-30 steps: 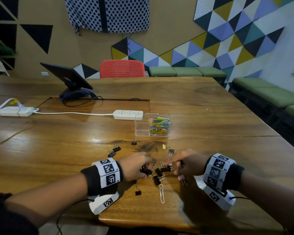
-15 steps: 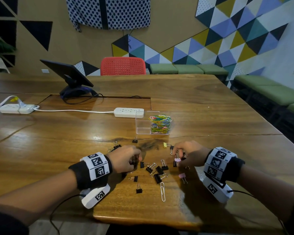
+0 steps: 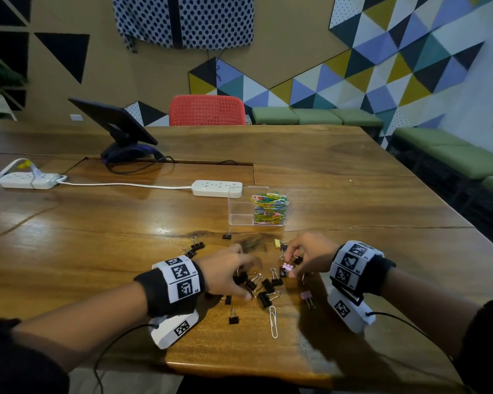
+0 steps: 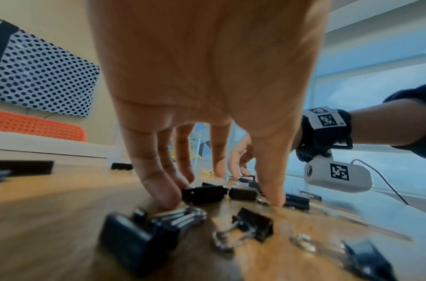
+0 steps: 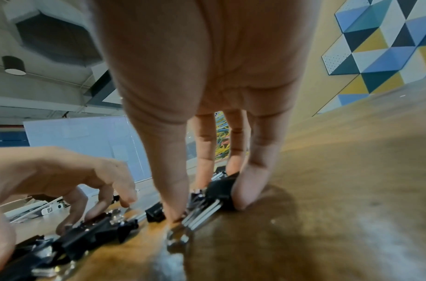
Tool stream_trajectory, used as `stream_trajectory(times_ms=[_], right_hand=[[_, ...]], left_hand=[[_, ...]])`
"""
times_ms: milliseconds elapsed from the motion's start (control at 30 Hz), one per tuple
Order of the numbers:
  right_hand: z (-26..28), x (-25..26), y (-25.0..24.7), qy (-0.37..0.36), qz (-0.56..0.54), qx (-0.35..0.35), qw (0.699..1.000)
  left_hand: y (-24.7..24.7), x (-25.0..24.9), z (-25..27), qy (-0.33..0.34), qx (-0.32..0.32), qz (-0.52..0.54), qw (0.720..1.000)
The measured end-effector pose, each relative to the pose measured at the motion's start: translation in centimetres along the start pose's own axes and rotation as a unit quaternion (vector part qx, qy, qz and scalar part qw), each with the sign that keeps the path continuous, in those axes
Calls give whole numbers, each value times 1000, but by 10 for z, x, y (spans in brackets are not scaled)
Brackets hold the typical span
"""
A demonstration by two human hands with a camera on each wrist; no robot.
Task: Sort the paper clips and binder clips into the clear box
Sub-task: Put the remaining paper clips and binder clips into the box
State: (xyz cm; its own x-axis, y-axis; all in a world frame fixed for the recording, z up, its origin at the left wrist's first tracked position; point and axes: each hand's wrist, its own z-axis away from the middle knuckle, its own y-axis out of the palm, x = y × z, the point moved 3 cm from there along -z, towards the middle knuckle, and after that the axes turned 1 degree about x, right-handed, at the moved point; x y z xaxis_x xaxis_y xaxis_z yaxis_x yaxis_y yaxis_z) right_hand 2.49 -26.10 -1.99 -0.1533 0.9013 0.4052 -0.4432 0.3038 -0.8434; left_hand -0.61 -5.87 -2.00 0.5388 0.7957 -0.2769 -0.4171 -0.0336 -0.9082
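Observation:
Several black binder clips (image 3: pixel 264 284) lie scattered on the wooden table (image 3: pixel 97 251), along with a pink one (image 3: pixel 306 295), a yellow one (image 3: pixel 277 243) and a big white paper clip (image 3: pixel 273 321). My left hand (image 3: pixel 244 280) reaches down into the pile. Its fingertips (image 4: pixel 163 195) and thumb close around black binder clips (image 4: pixel 204 192). My right hand (image 3: pixel 292 265) pinches a black binder clip (image 5: pixel 221 190) between thumb and fingers on the tabletop. Behind the pile, the clear box (image 3: pixel 239 211) holds coloured paper clips (image 3: pixel 269 209) in its right half.
A white power strip (image 3: pixel 217 188) lies just behind the box, a second one (image 3: pixel 29 180) at the far left. A tablet on a stand (image 3: pixel 117 125) and a red chair (image 3: pixel 207 110) stand at the back. The table's front edge (image 3: pixel 239 371) is close to me.
My left hand drew back to the left, then returned into the pile of black clips. My right hand shifted slightly away from me, onto clips near the pink and yellow ones.

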Motion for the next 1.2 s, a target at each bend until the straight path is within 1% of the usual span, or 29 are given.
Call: stream_trajectory(times_ms=[133,300,400,567,800,867,933,1033,1100,1200], right_hand=[[-2,5,-1,6,-20,9,1000],[-5,7,-1,11,-34,20,999],[-7,9,0,22,-52,36,998],[-12,12,0,22,-20,32,999],[-12,14,-1,32,-29,45,998],[-12,14,-2,36,-29,45,998],[-12,14,-3,36,-30,44,998],[-13,15,-4,37,-51,61,996],[-13,17,-3,36,-49,69,996],[-15,17,-4,36,-41,73,996]], left_hand=[[-6,-5,-6,22,26,2,999],[-11,0,-10,17,37,-2,999],[-13,5,-11,21,15,11,1000],[-17,10,-11,14,-17,44,999],[-21,21,-15,12,-63,78,995],[-29,26,-17,5,-89,92,992],[-43,30,-20,-2,-141,114,983],[-69,39,-27,-30,-236,169,957],[-85,44,-34,-43,-284,205,936],[-103,49,-45,-57,-342,192,918]])
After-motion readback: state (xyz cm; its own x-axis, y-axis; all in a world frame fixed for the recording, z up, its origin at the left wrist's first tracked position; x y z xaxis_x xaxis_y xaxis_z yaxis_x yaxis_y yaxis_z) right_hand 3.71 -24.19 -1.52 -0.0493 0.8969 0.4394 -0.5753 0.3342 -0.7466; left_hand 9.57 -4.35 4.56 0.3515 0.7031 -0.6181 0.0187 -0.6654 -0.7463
